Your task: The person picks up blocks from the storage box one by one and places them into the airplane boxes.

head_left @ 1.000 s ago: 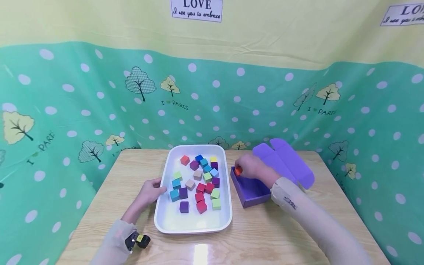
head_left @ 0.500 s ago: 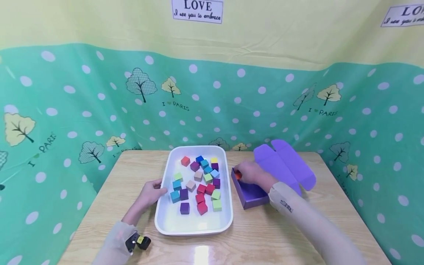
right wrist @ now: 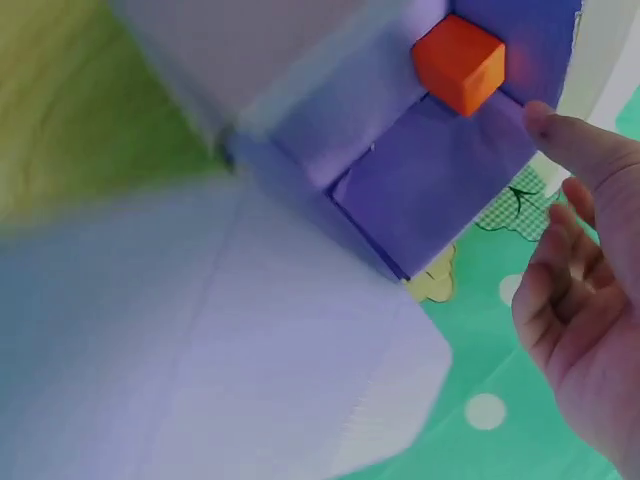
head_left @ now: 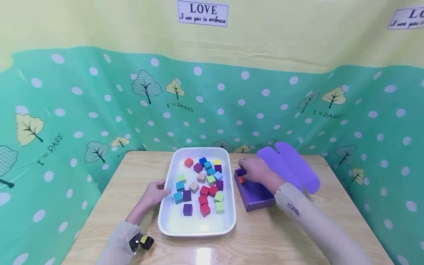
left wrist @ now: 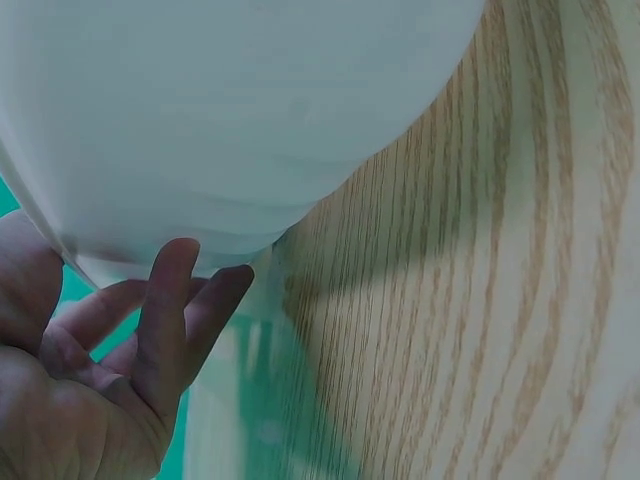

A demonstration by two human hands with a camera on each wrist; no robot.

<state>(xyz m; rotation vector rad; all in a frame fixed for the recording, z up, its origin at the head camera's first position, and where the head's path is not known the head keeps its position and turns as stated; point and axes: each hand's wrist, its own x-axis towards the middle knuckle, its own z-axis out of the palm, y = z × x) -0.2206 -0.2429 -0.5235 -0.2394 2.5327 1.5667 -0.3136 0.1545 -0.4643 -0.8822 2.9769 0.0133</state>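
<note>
The right hand (head_left: 257,171) is over the far left corner of a purple box (head_left: 260,204) and holds nothing: in the right wrist view its thumb stands apart from the loosely bent fingers (right wrist: 545,290). The orange cube (right wrist: 460,62) sits inside the box, down in that corner, just beside the thumb tip but apart from it. Whether the thumb touches the box wall, I cannot tell. The box's lid (head_left: 291,162) lies folded back behind it, flaps spread.

The left hand (head_left: 154,193) grips the left edge of a white tray (head_left: 198,229) — thumb over the rim, fingers against the outer wall. The tray stands left of the box on the wooden table (head_left: 132,169), a narrow gap between them. In it lie scattered cubes: four red cubes (head_left: 205,209) clustered right of the middle, a yellow cube (head_left: 217,162) near the far right, an orange-red cube (head_left: 188,162) at the far left, with purple, teal, blue, pale green and wood-coloured ones around them. A green and yellow cloth (head_left: 228,114) hangs behind the table.
</note>
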